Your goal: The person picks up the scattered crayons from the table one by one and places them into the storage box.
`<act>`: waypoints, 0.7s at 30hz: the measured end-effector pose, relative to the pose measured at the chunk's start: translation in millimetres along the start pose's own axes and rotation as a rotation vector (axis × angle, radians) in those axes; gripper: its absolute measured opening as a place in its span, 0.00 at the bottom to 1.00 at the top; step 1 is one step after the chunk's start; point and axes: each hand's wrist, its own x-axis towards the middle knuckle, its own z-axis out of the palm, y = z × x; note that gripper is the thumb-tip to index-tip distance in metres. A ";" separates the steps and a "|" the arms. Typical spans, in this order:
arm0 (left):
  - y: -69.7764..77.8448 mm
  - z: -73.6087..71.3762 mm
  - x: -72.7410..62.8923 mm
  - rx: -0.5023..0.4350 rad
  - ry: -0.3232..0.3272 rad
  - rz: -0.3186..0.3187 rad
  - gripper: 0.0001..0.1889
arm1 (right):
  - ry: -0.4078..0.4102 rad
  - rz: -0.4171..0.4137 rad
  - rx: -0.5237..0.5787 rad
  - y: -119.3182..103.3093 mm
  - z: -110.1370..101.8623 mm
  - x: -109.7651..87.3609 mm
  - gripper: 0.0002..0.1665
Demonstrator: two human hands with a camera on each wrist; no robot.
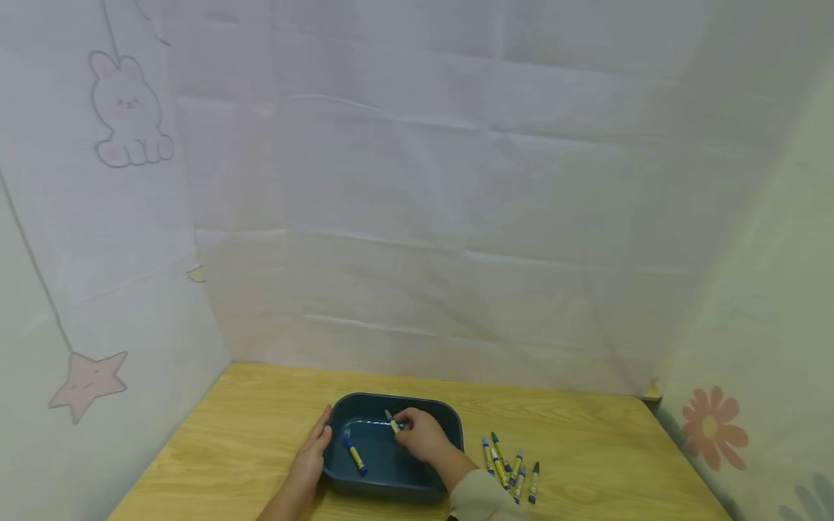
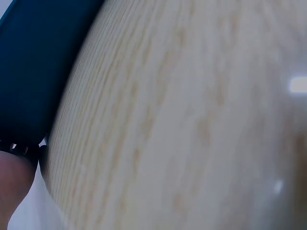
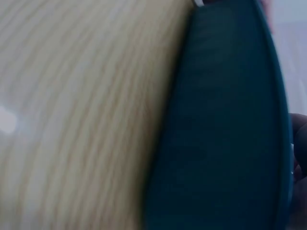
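Note:
A dark teal rectangular tub (image 1: pixel 391 489) stands on the wooden table. My left hand (image 1: pixel 311 456) lies along the tub's left side, its fingers fairly straight against the wall. Over the inside of the tub, my right hand (image 1: pixel 422 436) pinches a crayon (image 1: pixel 392 422) with a yellow wrapper and dark tip between thumb and fingers. Another crayon (image 1: pixel 355 457), yellow and blue, lies on the tub floor to the left. In the right wrist view the tub's outer wall (image 3: pixel 220 124) covers much of the frame, and only part of the right hand (image 3: pixel 300 143) shows beyond the rim.
Several crayons (image 1: pixel 499 467) lie in a loose group on the table (image 1: pixel 586 449), right of the tub. A pale curtain (image 1: pixel 443 217) with folds hangs behind the table, and printed sheets rise on both sides.

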 end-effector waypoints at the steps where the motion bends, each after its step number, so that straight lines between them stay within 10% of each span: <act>1: 0.0 0.1 0.2 -0.004 -0.001 0.002 0.29 | -0.011 0.006 0.001 -1.2 4.5 0.9 0.16; 21: 1.9 -0.1 -1.4 -0.018 -0.034 -0.004 0.29 | -0.118 0.081 -0.184 -12.5 52.3 12.1 0.09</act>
